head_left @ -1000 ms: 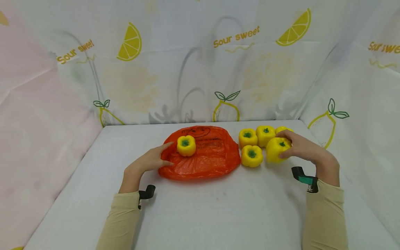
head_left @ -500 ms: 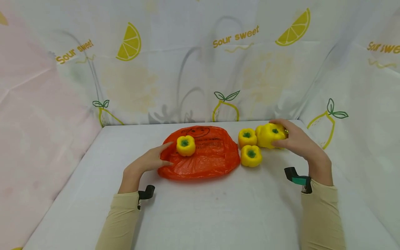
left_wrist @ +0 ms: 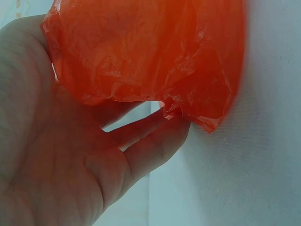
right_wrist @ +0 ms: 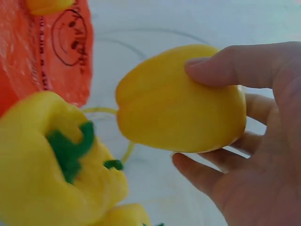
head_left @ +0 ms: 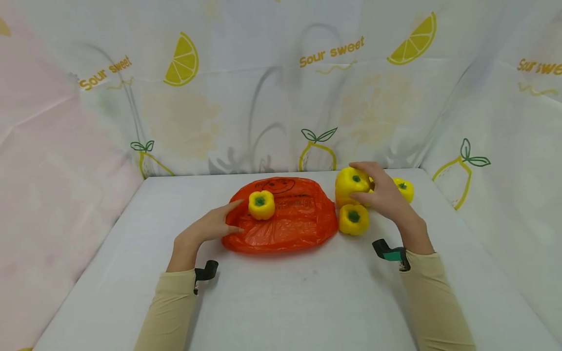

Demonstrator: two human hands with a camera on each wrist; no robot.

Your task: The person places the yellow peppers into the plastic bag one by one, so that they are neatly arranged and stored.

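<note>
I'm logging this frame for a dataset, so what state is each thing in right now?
Right hand: grips a yellow pepper, lifted off the table.
Held pepper: in the air, above the peppers on the table.
Left hand: holds the edge of the orange bag.
Orange bag: lying flat, crumpled.
Pepper on the bag: upright, stem up.
Front pepper: on the table, stem up.
Far pepper: on the table, partly hidden.

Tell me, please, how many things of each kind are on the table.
Yellow peppers: 5 in view; the right hand may hide another.
Orange plastic bag: 1
Total: 6
</note>
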